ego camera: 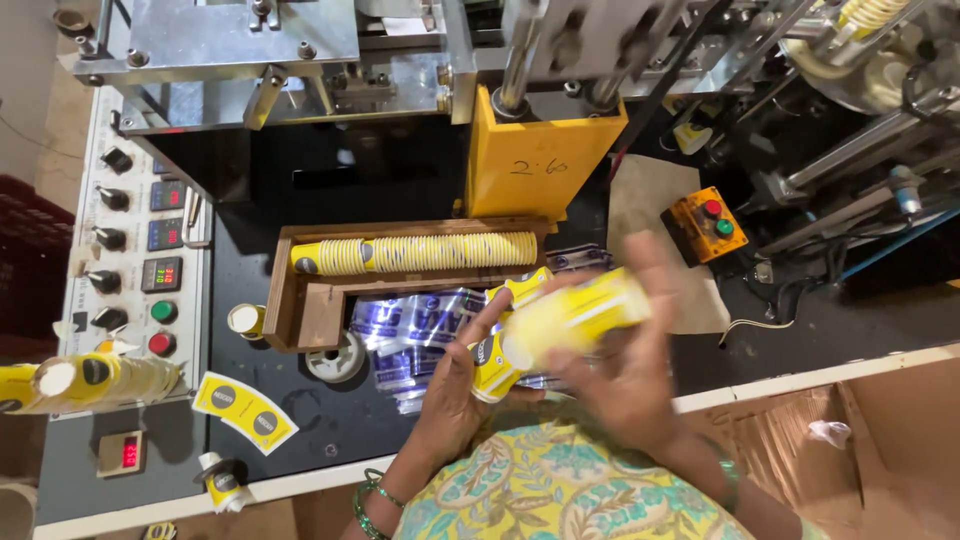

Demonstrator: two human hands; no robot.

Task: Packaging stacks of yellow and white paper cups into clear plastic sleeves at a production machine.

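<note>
Where black bench point(330, 420) met metal machine point(400, 60), we gripped blurred yellow cup stack point(560, 325), left hand point(455, 385) and right hand point(625, 370) both closed round it; ribbed cup row point(420, 253) lay in wooden tray point(300, 305).

We count two hands: the left hand point(455, 385) and the right hand point(625, 370), and between them one stack of yellow paper cups point(555, 328), blurred. One longer cup stack point(415, 253) lies in the single wooden tray point(320, 315), and another cup stack point(85, 380) lies at the left edge. We see two loose single cups point(245, 320) point(220, 485) and one flat yellow cup blank point(243, 410). On the control panel point(80, 250) we count five black knobs point(110, 239), one green button point(163, 311), one red button point(160, 344). One orange switch box point(707, 224) carries two buttons.
</note>
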